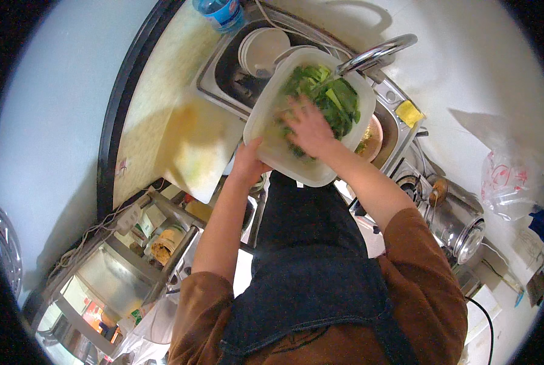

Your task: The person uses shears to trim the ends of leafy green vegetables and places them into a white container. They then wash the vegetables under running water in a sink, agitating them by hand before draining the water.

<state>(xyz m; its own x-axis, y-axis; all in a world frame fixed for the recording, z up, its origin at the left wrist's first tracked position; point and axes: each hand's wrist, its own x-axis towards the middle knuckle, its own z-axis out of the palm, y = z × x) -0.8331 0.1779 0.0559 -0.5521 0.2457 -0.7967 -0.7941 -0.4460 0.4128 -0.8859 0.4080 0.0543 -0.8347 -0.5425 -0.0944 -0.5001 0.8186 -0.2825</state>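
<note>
A translucent white plastic tub (272,137) hangs tilted over the double sink, with cut leafy greens (340,107) gathered at its far side. My left hand (249,159) grips its near-left rim, thumb over the edge. Inside the tub, my right hand (309,127) is blurred by motion, its fingers spread against the greens; I make out nothing grasped in it. The chrome faucet (377,52) reaches over the tub's far rim, its spout above the leaves. Whether water is running is hard to tell.
Stacked white bowls (265,50) sit in the left sink basin (222,68). A pink bowl with food bits (374,137) lies in the right basin. Nearby are a yellow sponge (408,113), a blue-labelled bottle (222,13), a white cutting board (201,159) and a steel pot (454,228).
</note>
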